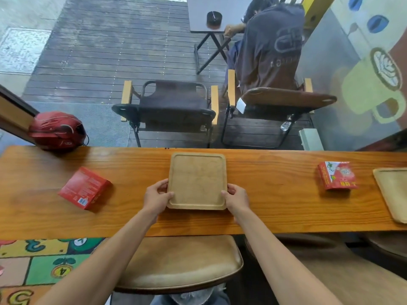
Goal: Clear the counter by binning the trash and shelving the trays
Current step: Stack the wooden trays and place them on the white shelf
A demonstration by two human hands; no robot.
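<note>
Wooden tray [197, 180] at counter [264, 194] centre, square, shallow rim, nothing on it. Left hand [157, 198] clasped on near left edge, thumb over the rim; right hand [236, 198] clasped on near right edge, likewise. Both grasping the tray, neither released. Tray bottom looks flat on the wood, possibly near edge just lifted; hard to say from this angle.

Step in hand, by judgement: picking up the middle tray for shelving. Trash not yet binned: red carton [84, 188] well apart to the left, lying tilted on its side; second red carton [338, 176] well apart to the right, near another tray [392, 192] cut by the frame edge. Red helmet [57, 130] on far left corner, probably not trash.

Tray position relative to grip: extends away from both hands toward the window, hands holding only the near corners, so most of the weight lies beyond the fingers.

Next move calls for: a level lift, tray drawn back toward the body over the stool [180, 263], then a turn toward the shelf. Shelf and bin not in view. Grip at the near end means likely forward tip; firmer pinch or hands shifted further along the sides advisable.
</note>
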